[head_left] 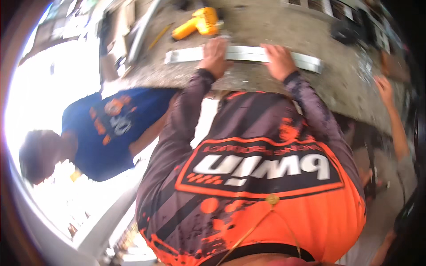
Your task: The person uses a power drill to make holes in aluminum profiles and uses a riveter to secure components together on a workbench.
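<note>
Metal bar, one: silvery white, straight, grooved lengthwise (246, 53); lying near the near edge of the worn surface (275, 26), roughly parallel to it, both ends exposed. Left hand (216, 58), one: laid across the bar left of its middle, fingers close together over the top. Right hand (280, 61), one: across the bar right of its middle, fingers slightly apart; whether either hand clamps or merely rests cannot be told through the blur. Handling, as judged: even pressure from both sides should hold the bar flat; fingertips best clear of the end edges, possibly sharp. Yellow power tool (205, 21), one: beyond the left hand, toward the far edge; adequate clearance advisable. Thin yellow stick (159, 36), one: toward the far left corner. Clear plastic (364, 66): toward the right edge, near a co-worker's hand (385, 91).
</note>
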A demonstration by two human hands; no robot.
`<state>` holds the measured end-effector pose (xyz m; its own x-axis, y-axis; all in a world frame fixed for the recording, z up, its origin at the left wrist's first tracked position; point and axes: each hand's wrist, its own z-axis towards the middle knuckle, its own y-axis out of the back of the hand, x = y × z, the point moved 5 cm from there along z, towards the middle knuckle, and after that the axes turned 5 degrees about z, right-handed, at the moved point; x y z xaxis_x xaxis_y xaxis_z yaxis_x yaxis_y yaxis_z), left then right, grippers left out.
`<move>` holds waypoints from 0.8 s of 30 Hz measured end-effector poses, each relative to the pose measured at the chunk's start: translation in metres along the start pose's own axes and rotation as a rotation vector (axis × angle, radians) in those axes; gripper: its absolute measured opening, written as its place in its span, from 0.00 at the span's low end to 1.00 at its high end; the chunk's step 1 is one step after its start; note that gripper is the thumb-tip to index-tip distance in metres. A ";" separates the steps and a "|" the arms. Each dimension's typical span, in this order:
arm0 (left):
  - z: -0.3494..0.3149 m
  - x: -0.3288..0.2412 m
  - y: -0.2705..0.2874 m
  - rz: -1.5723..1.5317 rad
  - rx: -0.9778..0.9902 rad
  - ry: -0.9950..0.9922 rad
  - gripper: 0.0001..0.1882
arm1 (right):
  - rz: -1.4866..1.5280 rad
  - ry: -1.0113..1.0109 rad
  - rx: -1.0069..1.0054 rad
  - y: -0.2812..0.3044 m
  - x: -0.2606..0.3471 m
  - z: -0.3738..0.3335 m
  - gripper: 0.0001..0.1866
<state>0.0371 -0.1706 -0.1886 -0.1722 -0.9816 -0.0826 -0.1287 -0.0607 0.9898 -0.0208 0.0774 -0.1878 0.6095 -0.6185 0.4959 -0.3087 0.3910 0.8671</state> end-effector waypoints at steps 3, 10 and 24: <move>-0.010 0.049 0.035 -0.124 -0.396 0.237 0.42 | -0.147 -0.097 0.010 0.006 -0.009 -0.010 0.40; -0.118 0.229 -0.032 -0.534 -0.659 0.794 0.30 | -0.206 -0.050 0.051 -0.017 -0.001 -0.002 0.41; -0.110 0.228 -0.065 -0.848 -0.545 0.711 0.28 | -0.254 -0.079 -0.091 -0.025 0.008 0.001 0.41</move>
<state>0.1132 -0.4106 -0.2589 0.3583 -0.4655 -0.8093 0.5126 -0.6264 0.5872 -0.0082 0.0618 -0.2056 0.5990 -0.7545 0.2682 -0.0844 0.2736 0.9581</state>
